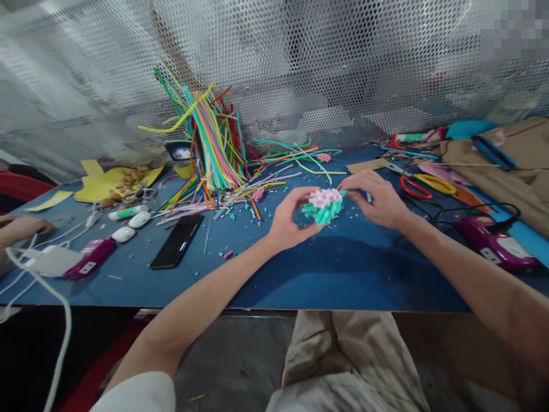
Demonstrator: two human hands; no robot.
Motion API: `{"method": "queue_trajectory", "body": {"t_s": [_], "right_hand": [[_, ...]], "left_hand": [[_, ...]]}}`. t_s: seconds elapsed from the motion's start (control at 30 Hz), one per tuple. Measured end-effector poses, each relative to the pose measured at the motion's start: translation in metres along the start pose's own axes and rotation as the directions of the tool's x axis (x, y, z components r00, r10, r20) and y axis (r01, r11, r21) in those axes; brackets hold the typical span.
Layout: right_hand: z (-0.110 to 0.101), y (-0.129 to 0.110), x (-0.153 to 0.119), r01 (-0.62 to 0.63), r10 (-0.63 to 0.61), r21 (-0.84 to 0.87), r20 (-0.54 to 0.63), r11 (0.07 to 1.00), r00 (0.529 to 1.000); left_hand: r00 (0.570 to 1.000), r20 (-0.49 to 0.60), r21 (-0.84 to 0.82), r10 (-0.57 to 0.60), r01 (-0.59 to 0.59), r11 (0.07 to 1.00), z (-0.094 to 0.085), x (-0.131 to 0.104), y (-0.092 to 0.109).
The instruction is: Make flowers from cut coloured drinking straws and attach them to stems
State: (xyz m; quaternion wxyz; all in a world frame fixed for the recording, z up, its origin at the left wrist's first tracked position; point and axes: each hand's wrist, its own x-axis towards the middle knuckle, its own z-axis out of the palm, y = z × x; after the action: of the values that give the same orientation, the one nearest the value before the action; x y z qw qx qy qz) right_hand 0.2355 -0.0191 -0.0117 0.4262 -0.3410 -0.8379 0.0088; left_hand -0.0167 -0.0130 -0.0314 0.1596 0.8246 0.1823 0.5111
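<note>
Trousers (343, 355) nearest, under the edge of the blue table (274, 292). White cable (65, 332) hangs over that edge at far left; a snag could drag the white adapter (54, 260) and left purple box (92, 257) with it. Black phone (176, 241) lies flat, left of the left forearm; a careless elbow could shove it. Small scraps (229, 254) lie by the phone; fuzz could pick them up if set down there. Right purple box (493, 243) sits just beyond the right forearm, easy to knock.

Pink-and-mint fuzzy piece (323, 206) is between both hands, raised over the table. Left hand (286, 222) curls round its left side, thumb below, fingers above: narrow, holding it. Right hand (375, 197) pinches its right end, at what looks like a short stem (exact contact too small to call). Main risk, my read: hands pulling against each other could loosen tufts or bend that stem. Too hard a left squeeze could crush the pile.

Black cord (480, 205) runs near the red-handled scissors (402, 184); a right-side reach could hook it.

Farther back, bundle of fuzzy stems (214, 143) stands splayed before the mesh panel (300, 68). Tangled; tugging one could pull neighbours out or topple the lot.
</note>
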Motion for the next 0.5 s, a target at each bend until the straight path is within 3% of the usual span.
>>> {"method": "queue_trajectory", "body": {"t_s": [0.27, 0.37, 0.5], "right_hand": [[0.006, 0.008, 0.0, 0.167, -0.164, -0.005, 0.167, 0.986, 0.972], [0.009, 0.002, 0.002, 0.19, -0.177, -0.044, 0.202, 0.981, 0.963], [0.014, -0.008, 0.005, 0.232, -0.205, -0.081, 0.251, 0.969, 0.946]], "left_hand": [[0.97, 0.162, -0.008, 0.181, -0.182, 0.983, -0.002, 0.006, 0.023], [0.954, 0.241, 0.093, 0.179, -0.206, 0.974, -0.001, 0.007, 0.027], [0.958, 0.254, 0.225, 0.133, -0.193, 0.955, -0.001, 0.007, 0.031]]}}
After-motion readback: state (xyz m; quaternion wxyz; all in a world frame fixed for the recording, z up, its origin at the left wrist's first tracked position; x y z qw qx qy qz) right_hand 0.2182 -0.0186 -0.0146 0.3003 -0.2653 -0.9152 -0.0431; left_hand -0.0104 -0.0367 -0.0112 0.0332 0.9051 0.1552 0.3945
